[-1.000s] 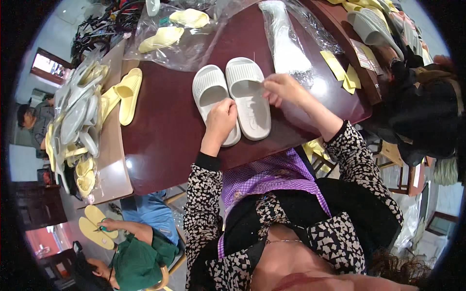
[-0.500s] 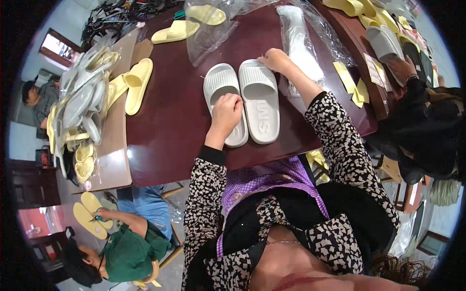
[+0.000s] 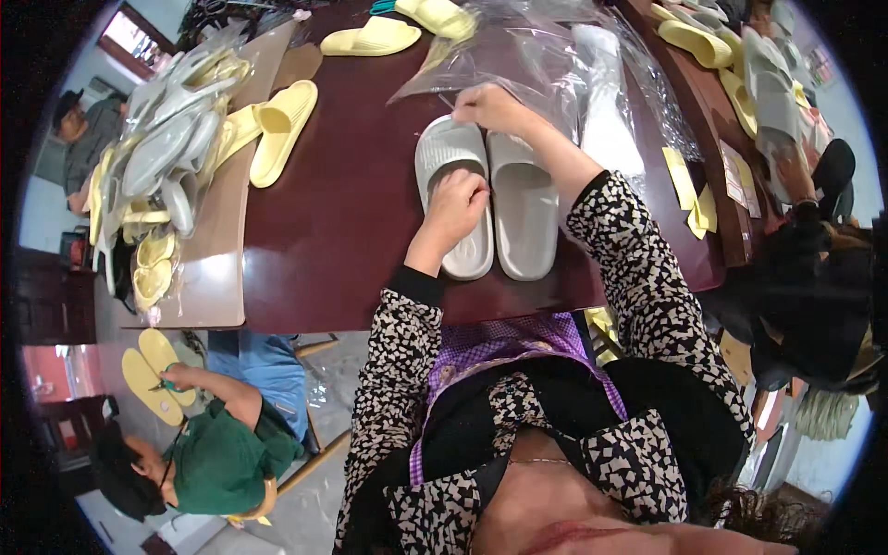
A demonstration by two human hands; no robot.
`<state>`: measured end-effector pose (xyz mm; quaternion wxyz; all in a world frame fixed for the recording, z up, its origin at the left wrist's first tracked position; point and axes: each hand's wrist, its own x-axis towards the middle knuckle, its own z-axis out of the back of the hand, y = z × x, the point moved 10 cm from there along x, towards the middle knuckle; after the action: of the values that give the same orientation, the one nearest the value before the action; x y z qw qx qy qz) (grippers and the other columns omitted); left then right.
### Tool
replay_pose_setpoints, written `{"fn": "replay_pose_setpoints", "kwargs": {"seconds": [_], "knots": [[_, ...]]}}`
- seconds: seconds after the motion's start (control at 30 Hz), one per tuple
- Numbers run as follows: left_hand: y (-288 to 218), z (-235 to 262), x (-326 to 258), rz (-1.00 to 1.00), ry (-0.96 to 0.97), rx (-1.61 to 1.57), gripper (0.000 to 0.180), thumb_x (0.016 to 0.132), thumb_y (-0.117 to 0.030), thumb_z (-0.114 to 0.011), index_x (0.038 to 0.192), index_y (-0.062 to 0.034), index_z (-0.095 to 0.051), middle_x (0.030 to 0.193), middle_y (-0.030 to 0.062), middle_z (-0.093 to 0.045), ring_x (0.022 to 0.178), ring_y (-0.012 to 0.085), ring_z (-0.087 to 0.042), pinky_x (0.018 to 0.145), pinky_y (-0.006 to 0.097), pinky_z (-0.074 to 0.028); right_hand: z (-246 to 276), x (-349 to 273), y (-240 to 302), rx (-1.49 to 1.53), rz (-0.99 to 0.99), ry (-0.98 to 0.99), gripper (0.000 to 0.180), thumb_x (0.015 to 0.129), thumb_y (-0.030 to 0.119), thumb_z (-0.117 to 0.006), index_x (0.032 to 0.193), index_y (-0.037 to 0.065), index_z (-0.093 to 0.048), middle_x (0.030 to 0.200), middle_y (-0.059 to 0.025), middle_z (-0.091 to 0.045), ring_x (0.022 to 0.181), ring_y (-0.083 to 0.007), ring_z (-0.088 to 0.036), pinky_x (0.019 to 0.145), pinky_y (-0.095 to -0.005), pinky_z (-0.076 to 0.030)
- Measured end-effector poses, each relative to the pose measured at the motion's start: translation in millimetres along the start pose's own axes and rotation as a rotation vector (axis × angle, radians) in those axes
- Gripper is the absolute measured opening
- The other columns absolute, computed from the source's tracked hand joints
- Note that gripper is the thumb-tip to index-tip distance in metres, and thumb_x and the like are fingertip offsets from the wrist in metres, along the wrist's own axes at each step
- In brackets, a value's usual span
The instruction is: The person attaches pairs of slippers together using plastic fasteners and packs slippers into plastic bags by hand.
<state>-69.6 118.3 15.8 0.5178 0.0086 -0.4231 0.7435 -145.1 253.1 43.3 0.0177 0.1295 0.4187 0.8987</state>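
Two grey slide slippers lie side by side on the dark red table, toes pointing away from me. My left hand [image 3: 451, 211] is closed at the strap opening of the left slipper [image 3: 450, 143], fingers curled in under the strap's edge. Across the toe of that same slipper reaches my right hand [image 3: 499, 109], its fingertips pinched together. A thin pale sliver sticks out past them, too small to name. My right wrist passes over the strap of the right slipper [image 3: 525, 231] and partly covers it.
Clear plastic bags [image 3: 527, 65] and a white bundle [image 3: 606, 106] lie beyond the slippers. A yellow slipper [image 3: 282, 134] and a heap of bagged grey slippers [image 3: 171, 139] sit left. Yellow strips [image 3: 682, 180] lie right. A green-shirted person [image 3: 227, 453] holds yellow slippers; another works at right.
My right hand has moved left, from the right slipper's toe to the left slipper's toe. My left hand stays at the left slipper. The whole view has shifted a little.
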Motion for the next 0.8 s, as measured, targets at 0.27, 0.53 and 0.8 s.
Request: {"fn": "replay_pose_setpoints", "kwargs": {"seconds": [0.27,0.53,0.8], "knots": [[-12.3,4.3,-0.3,-0.042,-0.022,0.086,0.005,0.078,-0.008,-0.053,0.079,-0.0039,-0.056,0.083,0.0131,-0.053,0.083,0.0325,-0.051,0.073,0.04,-0.041,-61.6,22.5,-2.6,-0.012,-0.11,0.415,0.019,0.077,0.023,-0.063,0.083,0.005,-0.068,0.075,-0.0089,-0.063,0.071,-0.0172,-0.056,0.067,-0.0321,-0.044],[-16.9,11.2,5.2,-0.076,-0.058,0.026,0.006,0.077,-0.006,-0.053,0.08,-0.0022,-0.056,0.084,0.0136,-0.053,0.082,0.0335,-0.051,0.074,0.04,-0.042,-63.8,20.2,-17.4,0.291,-0.273,0.37,0.021,0.078,0.023,-0.063,0.082,0.003,-0.067,0.07,-0.0051,-0.063,0.067,-0.0148,-0.055,0.064,-0.0306,-0.044],[-19.2,35.2,-1.2,-0.078,-0.245,-0.221,0.018,0.075,0.003,-0.054,0.093,0.0001,-0.057,0.092,0.0155,-0.057,0.083,0.0335,-0.056,0.072,0.039,-0.047,5.7,1.2,-14.9,0.159,-0.133,-0.172,0.017,0.081,0.018,-0.063,0.082,0.002,-0.067,0.072,-0.0055,-0.065,0.067,-0.0124,-0.058,0.063,-0.0292,-0.047]]}}
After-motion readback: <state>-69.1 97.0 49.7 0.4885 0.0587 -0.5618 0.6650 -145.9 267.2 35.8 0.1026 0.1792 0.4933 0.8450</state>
